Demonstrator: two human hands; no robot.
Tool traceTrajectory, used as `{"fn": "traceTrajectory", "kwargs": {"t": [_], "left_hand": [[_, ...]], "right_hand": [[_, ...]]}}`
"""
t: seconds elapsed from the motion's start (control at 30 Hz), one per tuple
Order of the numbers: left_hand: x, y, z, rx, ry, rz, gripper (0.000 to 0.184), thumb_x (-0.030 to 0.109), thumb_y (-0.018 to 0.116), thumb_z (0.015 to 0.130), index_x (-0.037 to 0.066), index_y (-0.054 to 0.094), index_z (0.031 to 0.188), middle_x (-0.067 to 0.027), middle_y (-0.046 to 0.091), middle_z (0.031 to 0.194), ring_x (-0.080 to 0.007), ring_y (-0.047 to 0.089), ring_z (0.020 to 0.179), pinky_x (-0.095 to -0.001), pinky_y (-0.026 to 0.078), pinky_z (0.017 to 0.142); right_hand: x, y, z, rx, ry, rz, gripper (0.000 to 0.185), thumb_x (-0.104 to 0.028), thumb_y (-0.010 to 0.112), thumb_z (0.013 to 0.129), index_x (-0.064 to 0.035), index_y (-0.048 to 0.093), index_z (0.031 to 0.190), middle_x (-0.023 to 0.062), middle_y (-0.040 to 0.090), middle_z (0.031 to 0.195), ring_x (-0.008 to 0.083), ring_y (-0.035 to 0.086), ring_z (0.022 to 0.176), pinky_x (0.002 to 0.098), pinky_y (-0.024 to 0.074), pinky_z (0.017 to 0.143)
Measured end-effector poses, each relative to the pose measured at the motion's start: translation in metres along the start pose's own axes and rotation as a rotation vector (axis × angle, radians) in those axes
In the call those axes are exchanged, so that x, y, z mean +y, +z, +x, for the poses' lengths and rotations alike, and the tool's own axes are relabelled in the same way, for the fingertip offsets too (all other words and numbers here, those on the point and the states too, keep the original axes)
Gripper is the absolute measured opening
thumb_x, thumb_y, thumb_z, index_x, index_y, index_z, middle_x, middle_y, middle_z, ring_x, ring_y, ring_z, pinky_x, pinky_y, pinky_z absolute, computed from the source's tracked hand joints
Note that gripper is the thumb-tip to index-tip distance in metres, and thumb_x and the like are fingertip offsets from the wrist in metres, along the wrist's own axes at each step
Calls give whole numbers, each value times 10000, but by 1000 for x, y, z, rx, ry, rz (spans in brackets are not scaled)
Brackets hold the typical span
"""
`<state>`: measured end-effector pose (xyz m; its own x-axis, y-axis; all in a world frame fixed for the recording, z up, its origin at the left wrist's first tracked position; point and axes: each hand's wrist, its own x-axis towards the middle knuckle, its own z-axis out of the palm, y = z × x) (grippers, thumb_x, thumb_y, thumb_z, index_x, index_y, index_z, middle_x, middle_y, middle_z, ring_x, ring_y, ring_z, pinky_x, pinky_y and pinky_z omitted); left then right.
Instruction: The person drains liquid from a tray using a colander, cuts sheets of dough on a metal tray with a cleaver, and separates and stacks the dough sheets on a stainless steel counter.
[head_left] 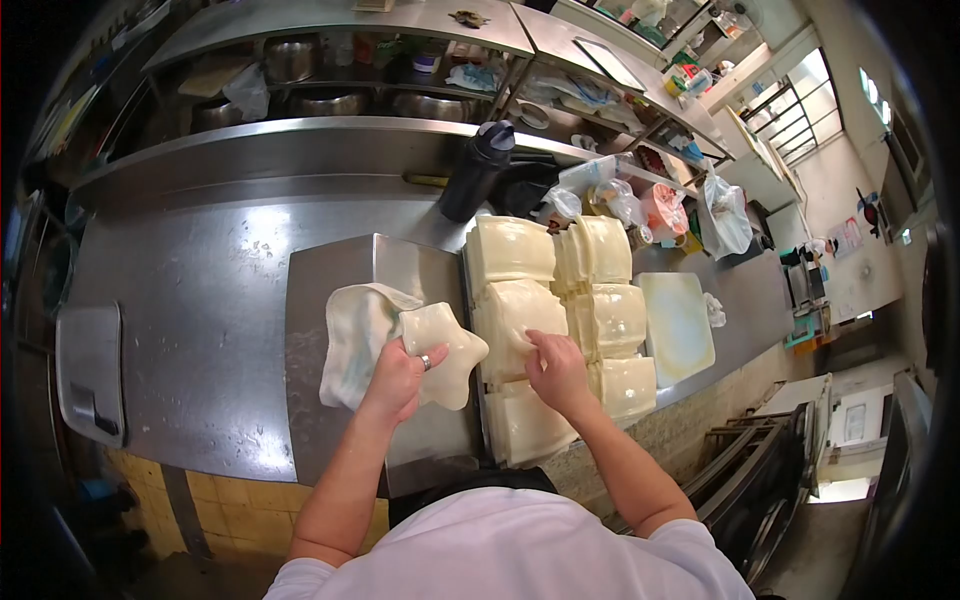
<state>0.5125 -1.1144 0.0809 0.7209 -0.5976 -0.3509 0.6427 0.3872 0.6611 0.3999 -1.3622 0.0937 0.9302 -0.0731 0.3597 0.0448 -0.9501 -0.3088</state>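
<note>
A limp, pale dough sheet [442, 350] hangs from my left hand [398, 380], whose fingers are closed on its left edge; a ring shows on one finger. Beneath and left of it a white cloth [352, 335] lies crumpled on a raised metal board [400, 450]. To the right stand several stacks of glossy dough sheets in two columns. My right hand [555, 368] has its fingertips pinched together at the middle stack [518, 312] of the nearer column, touching its top; whether a sheet edge is between them is too small to tell.
A dark bottle [478, 175] stands behind the stacks. Plastic bags [722, 215] and containers are at the back right. A pale rectangular board [678, 325] lies right of the stacks, and a metal tray [90, 370] at the far left. Shelves with pots run behind the steel table [200, 330].
</note>
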Motion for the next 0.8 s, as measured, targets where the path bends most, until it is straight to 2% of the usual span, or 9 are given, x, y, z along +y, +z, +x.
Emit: {"fn": "traceTrajectory", "kwargs": {"t": [0.03,0.13,0.23,0.33,0.43,0.53,0.63,0.73,0.8], "left_hand": [[0,1,0,0,-4,2,275,8,665,933,-14,636,1206,-96,703,1126,-203,678,1008,-355,549,887],[-1,2,0,-1,-7,4,275,6,664,933,-15,635,1206,-97,702,1126,-204,677,1009,-355,548,889],[-3,3,0,-5,-8,9,273,4,663,933,-15,636,1204,-96,702,1124,-204,677,1009,-356,548,890],[-4,3,0,-5,-6,11,268,5,663,933,-16,638,1199,-95,703,1120,-203,677,1007,-357,549,887],[-5,4,0,-14,1,16,264,10,662,935,-14,639,1197,-92,704,1117,-202,677,1006,-358,549,886],[-7,5,0,-26,8,18,267,14,662,936,-11,637,1200,-89,702,1121,-201,675,1007,-360,549,886],[-7,7,-1,-32,6,21,281,16,662,936,-6,627,1214,-88,697,1131,-202,674,1012,-364,550,886],[-6,10,-2,-33,-18,23,300,19,663,938,-1,614,1233,-89,691,1139,-206,674,1018,-369,552,886],[-8,11,-2,-38,-27,21,309,24,665,939,3,607,1243,-92,688,1142,-210,675,1021,-373,556,885]], "right_hand": [[2,0,2,12,7,51,287,6,649,826,-48,669,1107,129,682,912,311,674,858,424,534,773],[0,-13,9,-174,134,251,230,-3,626,860,-57,680,1076,156,691,929,353,656,837,431,527,779],[10,-15,10,-260,116,281,196,2,617,884,-62,699,1050,153,697,930,338,665,842,407,535,766],[5,-16,11,-201,217,399,167,1,626,884,-49,712,1019,149,686,912,316,664,827,381,535,749],[0,-18,10,-185,289,381,194,15,621,880,-53,714,1036,144,669,896,299,662,816,371,529,743],[-2,-13,5,-104,262,405,152,17,594,926,-27,716,1006,116,663,903,229,638,818,313,498,740],[10,-2,-1,-25,232,442,184,60,584,855,-27,722,941,133,642,881,282,654,823,352,517,737],[17,-2,3,-35,365,519,166,81,576,829,-13,710,859,129,639,878,281,643,815,345,514,747],[22,-4,7,-60,356,516,145,65,590,813,-3,698,882,135,637,882,281,637,810,351,515,749]]}}
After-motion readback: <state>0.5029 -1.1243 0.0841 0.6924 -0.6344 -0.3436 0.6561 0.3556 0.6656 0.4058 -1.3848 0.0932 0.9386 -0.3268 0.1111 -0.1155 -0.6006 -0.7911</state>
